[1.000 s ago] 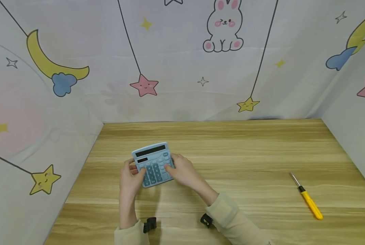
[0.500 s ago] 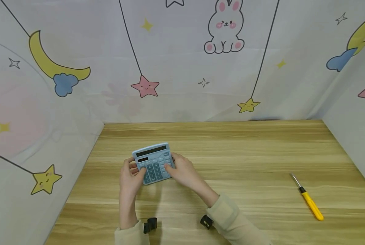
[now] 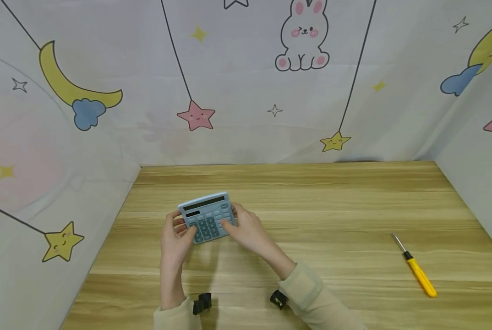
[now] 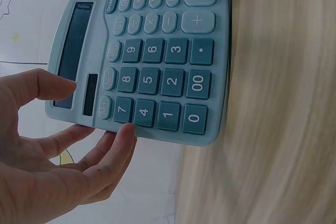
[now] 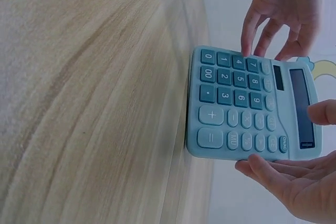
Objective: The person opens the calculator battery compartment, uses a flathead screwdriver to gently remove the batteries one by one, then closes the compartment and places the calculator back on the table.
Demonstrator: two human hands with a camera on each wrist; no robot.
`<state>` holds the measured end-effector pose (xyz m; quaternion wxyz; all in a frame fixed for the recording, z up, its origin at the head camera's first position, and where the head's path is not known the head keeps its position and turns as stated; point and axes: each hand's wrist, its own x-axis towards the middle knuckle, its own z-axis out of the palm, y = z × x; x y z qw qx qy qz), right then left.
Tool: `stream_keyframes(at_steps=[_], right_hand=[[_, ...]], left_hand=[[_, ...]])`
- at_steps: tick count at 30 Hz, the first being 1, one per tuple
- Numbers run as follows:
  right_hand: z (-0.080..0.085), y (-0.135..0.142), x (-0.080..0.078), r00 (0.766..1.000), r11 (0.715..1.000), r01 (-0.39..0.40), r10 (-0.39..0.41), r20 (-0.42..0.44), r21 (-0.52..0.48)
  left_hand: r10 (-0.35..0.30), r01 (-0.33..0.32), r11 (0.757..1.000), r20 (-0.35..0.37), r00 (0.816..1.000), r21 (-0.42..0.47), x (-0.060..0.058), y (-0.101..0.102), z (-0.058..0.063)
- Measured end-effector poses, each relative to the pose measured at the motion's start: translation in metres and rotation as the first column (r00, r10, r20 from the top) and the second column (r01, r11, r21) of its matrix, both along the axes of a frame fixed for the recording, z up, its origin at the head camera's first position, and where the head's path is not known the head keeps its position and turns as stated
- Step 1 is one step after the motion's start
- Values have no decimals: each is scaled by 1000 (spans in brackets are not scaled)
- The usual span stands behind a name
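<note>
A light blue calculator (image 3: 208, 217) with darker number keys is held by both hands over the left part of the table, its screen (image 5: 303, 106) at the far end. My left hand (image 3: 177, 238) grips its left side, thumb on the face near the number keys and other fingers partly hidden behind. On the opposite side my right hand (image 3: 248, 229) holds the edge, thumb over the right-hand keys. The left wrist view shows the left hand's fingers (image 4: 113, 163) along the edge by the 7 and 4 keys. The calculator's near edge is close over the wood in both wrist views.
A screwdriver (image 3: 420, 275) with a yellow handle lies at the right of the wooden table (image 3: 312, 206). Black clip-like pieces (image 3: 202, 303) show beside both sleeves. Behind and at the sides hangs a white cloth (image 3: 237, 82) printed with stars, moons and a rabbit.
The calculator has tilted: its near edge has moved up in the head view and its face looks shorter. The right hand has shifted slightly upward; the left hand has barely moved.
</note>
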<state>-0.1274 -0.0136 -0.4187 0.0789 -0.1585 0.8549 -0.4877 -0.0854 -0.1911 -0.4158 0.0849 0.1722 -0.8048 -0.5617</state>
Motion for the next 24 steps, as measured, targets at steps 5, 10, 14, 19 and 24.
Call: stream_keyframes(at_steps=[5, 10, 14, 19, 24], right_hand=[[1, 0, 1, 1000, 999, -4, 5, 26, -36], [0, 1, 0, 999, 998, -8, 11, 40, -61], [0, 1, 0, 998, 998, -6, 10, 58, -61], [0, 1, 0, 997, 997, -9, 15, 73, -74], [0, 1, 0, 997, 995, -7, 16, 79, -101]], left_hand=[[-10, 10, 1000, -5, 1000, 30, 1, 0, 2], [-15, 16, 999, -17, 1000, 46, 2, -1, 2], [-19, 20, 999, -23, 1000, 50, 2, -1, 1], [-11, 11, 998, -5, 1000, 54, 3, -2, 2], [6, -6, 998, 0, 1000, 60, 3, -1, 4]])
